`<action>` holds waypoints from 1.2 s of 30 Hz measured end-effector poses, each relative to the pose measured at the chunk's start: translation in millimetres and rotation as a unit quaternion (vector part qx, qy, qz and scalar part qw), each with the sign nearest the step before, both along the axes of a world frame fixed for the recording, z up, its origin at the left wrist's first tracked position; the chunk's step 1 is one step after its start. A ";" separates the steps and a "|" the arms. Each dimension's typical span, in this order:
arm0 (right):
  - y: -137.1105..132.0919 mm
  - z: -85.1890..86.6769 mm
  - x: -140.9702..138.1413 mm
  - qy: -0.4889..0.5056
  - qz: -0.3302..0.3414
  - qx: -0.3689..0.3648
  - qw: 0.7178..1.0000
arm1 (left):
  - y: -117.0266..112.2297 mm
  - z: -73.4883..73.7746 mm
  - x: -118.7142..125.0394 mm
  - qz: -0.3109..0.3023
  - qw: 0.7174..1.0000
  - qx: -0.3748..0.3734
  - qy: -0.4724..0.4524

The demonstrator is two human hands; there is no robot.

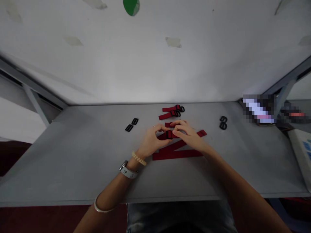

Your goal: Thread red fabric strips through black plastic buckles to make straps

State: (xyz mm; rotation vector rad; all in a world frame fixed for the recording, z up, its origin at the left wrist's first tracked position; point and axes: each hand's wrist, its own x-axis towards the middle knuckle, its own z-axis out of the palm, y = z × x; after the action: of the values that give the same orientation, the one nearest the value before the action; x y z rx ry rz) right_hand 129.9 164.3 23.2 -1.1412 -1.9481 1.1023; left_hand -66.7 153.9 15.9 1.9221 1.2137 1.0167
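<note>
On the table [73,155], left hand [152,141] and right hand [186,136] pinch one of three buckled red straps [170,109] near four black buckles [129,128].

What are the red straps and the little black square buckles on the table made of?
The long flat red strap looks like woven nylon webbing: matte, with soft-looking folds. The black rectangular buckle looks like dull moulded plastic, but it's too small here to be sure it isn't painted metal.
</note>
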 end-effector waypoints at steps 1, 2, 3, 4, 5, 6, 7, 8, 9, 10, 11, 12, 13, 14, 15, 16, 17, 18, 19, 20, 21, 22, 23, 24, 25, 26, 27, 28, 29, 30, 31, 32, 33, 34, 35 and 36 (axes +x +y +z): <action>-0.3 0.7 -0.2 -0.001 0.000 -0.002 1.000 | 0.2 -0.2 -0.1 -0.001 1.000 0.002 0.004; -0.7 1.6 -0.5 -0.001 0.000 -0.006 1.000 | 0.4 -0.3 -0.3 -0.003 1.000 0.003 0.008; -1.0 2.7 -0.6 -0.002 0.000 -0.010 1.000 | 0.5 -0.5 -0.5 -0.005 1.000 0.005 0.011; -1.3 3.7 -0.8 -0.003 0.000 -0.016 1.000 | 0.6 -0.5 -0.8 -0.006 1.000 0.007 0.014; -1.6 4.5 -0.9 -0.006 0.000 -0.021 1.000 | 0.6 -0.2 -0.9 -0.008 1.000 0.010 0.017; -1.8 5.1 -1.0 -0.008 -0.001 -0.024 1.000 | 0.4 0.2 -1.0 -0.009 1.000 0.014 0.020; -2.0 5.4 -1.3 -0.010 -0.001 -0.024 1.000 | 0.0 0.7 -0.9 -0.010 0.999 0.019 0.026; -2.1 5.2 -1.6 -0.011 0.001 -0.021 1.000 | -0.5 1.4 -0.6 -0.011 0.999 0.025 0.034; -2.2 4.7 -2.2 -0.014 0.005 -0.016 1.000 | -1.1 2.0 0.0 -0.013 0.998 0.032 0.044; -2.4 3.8 -2.9 -0.018 0.009 -0.008 1.000 | -1.8 2.4 0.7 -0.014 0.998 0.039 0.055; -2.6 2.7 -3.8 -0.024 0.014 0.002 1.000 | -2.5 2.6 1.6 -0.013 0.996 0.047 0.069; -2.8 1.4 -4.7 -0.033 0.018 0.012 0.999 | -3.0 2.4 2.5 -0.013 0.995 0.056 0.085; -3.1 0.0 -5.7 -0.042 0.018 0.023 0.999 | -3.4 2.1 3.4 -0.011 0.993 0.064 0.102; -3.4 -1.3 -6.6 -0.050 0.014 0.032 0.998 | -3.7 1.6 4.1 -0.009 0.990 0.071 0.118; -3.6 -2.5 -7.3 -0.054 0.006 0.040 0.998 | -3.8 1.0 4.7 -0.006 0.988 0.076 0.131; -3.8 -3.5 -7.9 -0.054 -0.005 0.045 0.998 | -3.9 0.4 5.2 -0.003 0.987 0.080 0.142; -4.1 -4.4 -8.3 -0.050 -0.017 0.048 0.997 | -3.9 -0.1 5.5 0.001 0.986 0.082 0.147; -4.4 -5.2 -8.5 -0.044 -0.029 0.047 0.997 | -3.8 -0.5 5.8 0.006 0.985 0.083 0.149; -4.7 -5.8 -8.8 -0.038 -0.041 0.046 0.997 | -3.9 -0.8 6.0 0.009 0.985 0.084 0.150; -5.3 -6.2 -9.2 -0.035 -0.049 0.045 0.997 | -4.0 -1.0 6.2 0.013 0.985 0.085 0.152; -6.0 -6.5 -9.7 -0.034 -0.056 0.045 0.997 | -4.3 -1.1 6.4 0.017 0.984 0.087 0.157; -6.9 -6.7 -10.4 -0.035 -0.060 0.046 0.996 | -4.6 -1.2 6.7 0.022 0.982 0.092 0.164; -7.8 -6.7 -11.4 -0.037 -0.062 0.052 0.996 | -5.0 -1.1 6.9 0.027 0.980 0.099 0.173; -8.9 -6.6 -12.4 -0.039 -0.064 0.061 0.995 | -5.5 -1.0 7.0 0.030 0.977 0.109 0.182; -9.9 -6.4 -13.5 -0.042 -0.066 0.072 0.994 | -6.0 -0.8 7.1 0.032 0.974 0.120 0.190; -10.8 -6.2 -14.7 -0.045 -0.069 0.084 0.993 | -6.4 -0.6 7.1 0.032 0.971 0.132 0.197; -11.5 -6.0 -15.8 -0.048 -0.073 0.097 0.991 | -6.8 -0.6 7.0 0.030 0.969 0.143 0.201; -12.1 -5.8 -16.8 -0.051 -0.079 0.109 0.990 | -7.0 -0.6 6.9 0.028 0.966 0.154 0.204; -12.4 -5.8 -17.7 -0.053 -0.086 0.120 0.988 | -7.1 -0.9 6.6 0.029 0.964 0.166 0.205; -12.6 -5.8 -18.4 -0.055 -0.093 0.129 0.986 | -7.1 -1.4 6.4 0.031 0.962 0.177 0.204; -12.7 -6.0 -19.0 -0.056 -0.100 0.138 0.984 | -6.9 -2.1 6.1 0.035 0.960 0.189 0.202; -12.7 -6.2 -19.4 -0.057 -0.106 0.146 0.982 | -6.5 -2.8 5.8 0.038 0.959 0.199 0.200; -12.8 -6.6 -19.7 -0.059 -0.110 0.151 0.981 | -6.1 -3.7 5.5 0.042 0.957 0.206 0.199; -13.0 -6.9 -20.1 -0.063 -0.112 0.155 0.980 | -5.6 -4.6 5.2 0.044 0.956 0.209 0.199; -13.5 -7.4 -20.4 -0.068 -0.112 0.158 0.979 | -5.3 -5.4 4.9 0.043 0.956 0.210 0.200; -14.2 -7.9 -20.9 -0.074 -0.111 0.162 0.978 | -5.0 -6.1 4.6 0.038 0.956 0.209 0.203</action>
State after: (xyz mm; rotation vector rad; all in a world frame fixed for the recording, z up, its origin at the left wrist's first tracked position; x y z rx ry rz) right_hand 109.0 150.2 15.3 -1.2487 -1.9640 0.5714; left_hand -62.1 148.8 9.8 2.5252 1.3854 1.0090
